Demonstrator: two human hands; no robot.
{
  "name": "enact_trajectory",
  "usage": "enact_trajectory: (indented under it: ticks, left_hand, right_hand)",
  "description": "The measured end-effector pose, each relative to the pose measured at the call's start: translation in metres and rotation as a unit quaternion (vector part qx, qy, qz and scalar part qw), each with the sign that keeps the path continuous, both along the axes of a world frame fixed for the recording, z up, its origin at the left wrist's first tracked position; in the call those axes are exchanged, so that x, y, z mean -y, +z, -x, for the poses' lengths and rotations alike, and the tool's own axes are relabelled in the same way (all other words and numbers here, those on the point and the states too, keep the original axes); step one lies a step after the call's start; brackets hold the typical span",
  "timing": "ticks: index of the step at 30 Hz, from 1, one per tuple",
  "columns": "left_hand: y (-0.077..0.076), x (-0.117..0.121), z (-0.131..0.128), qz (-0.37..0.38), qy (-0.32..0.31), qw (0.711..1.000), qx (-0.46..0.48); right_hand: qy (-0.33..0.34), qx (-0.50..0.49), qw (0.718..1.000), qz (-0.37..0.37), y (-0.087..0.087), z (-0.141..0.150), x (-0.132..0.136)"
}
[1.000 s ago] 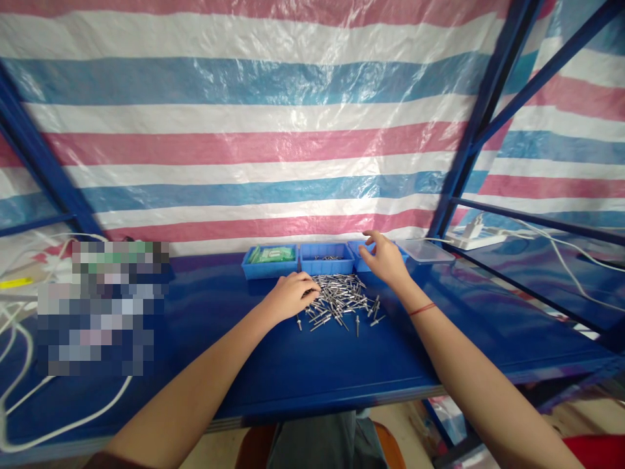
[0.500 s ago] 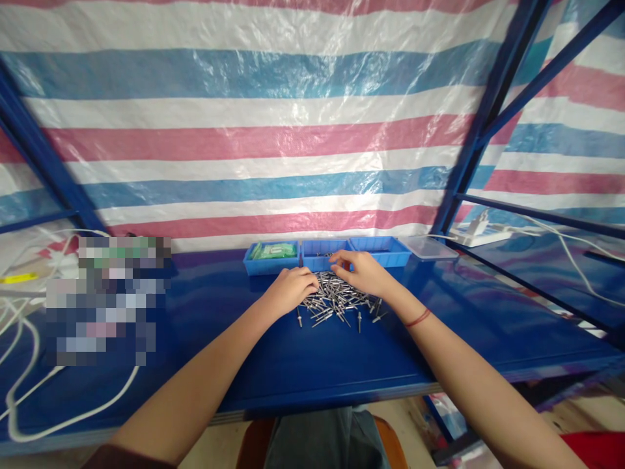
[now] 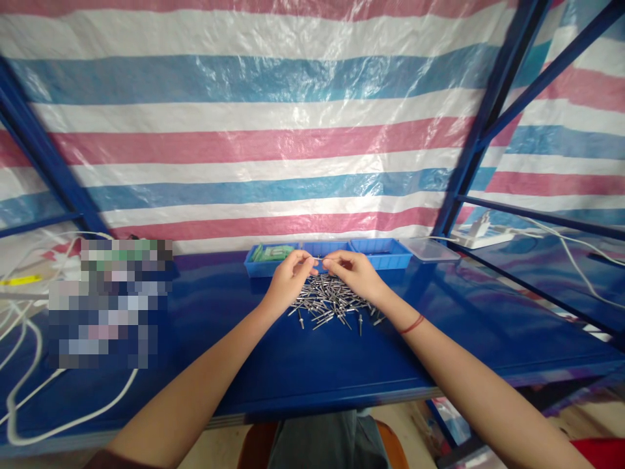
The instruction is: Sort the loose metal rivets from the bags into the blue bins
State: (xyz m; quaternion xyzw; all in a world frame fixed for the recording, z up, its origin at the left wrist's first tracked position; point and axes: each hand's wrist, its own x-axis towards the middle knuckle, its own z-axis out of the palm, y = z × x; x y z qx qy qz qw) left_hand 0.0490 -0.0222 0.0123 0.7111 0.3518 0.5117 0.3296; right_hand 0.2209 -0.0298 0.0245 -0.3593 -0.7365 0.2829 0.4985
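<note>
A thin metal rivet [image 3: 319,259] spans the small gap between my two hands, above the pile. My left hand [image 3: 291,276] pinches its left end between thumb and fingers. At the other end, my right hand [image 3: 355,273] is closed with thumb and fingertips on the same rivet. Below them lies a loose heap of silver pop rivets [image 3: 336,303] on the blue table [image 3: 312,365]. Right behind my hands is the middle blue bin [image 3: 325,247], partly hidden by my fingers.
The left blue bin [image 3: 251,266] holds green packets [image 3: 273,253]. A right blue bin [image 3: 398,259] stands beside a clear plastic lid [image 3: 432,250]. Farther right are a white power strip [image 3: 481,236] and cables. White cables [image 3: 73,430] and a blurred-out patch occupy the left side.
My right hand came from over the right bin to the pile, then met my left hand. My left hand rose from the pile with a rivet, now held between both.
</note>
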Motion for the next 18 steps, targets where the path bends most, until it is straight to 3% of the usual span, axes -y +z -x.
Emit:
enact_trajectory:
  ticks: [6,12,18]
  left_hand:
    - [-0.0054,0.0056,-0.004,0.029,-0.047,0.995,-0.079]
    - [-0.008,0.0058,-0.0072,0.022,-0.074,0.996,-0.046]
    - [-0.007,0.0018,-0.0046,-0.035,0.02,0.998,-0.038]
  right_hand:
    - [-0.019,-0.077,0.997,0.014,0.0042,-0.0004,0.0012]
    - [0.0,-0.065,0.998,0.013,0.0023,0.002,0.0038]
    - [-0.022,-0.029,0.999,-0.019,0.0032,-0.0005,0.0027]
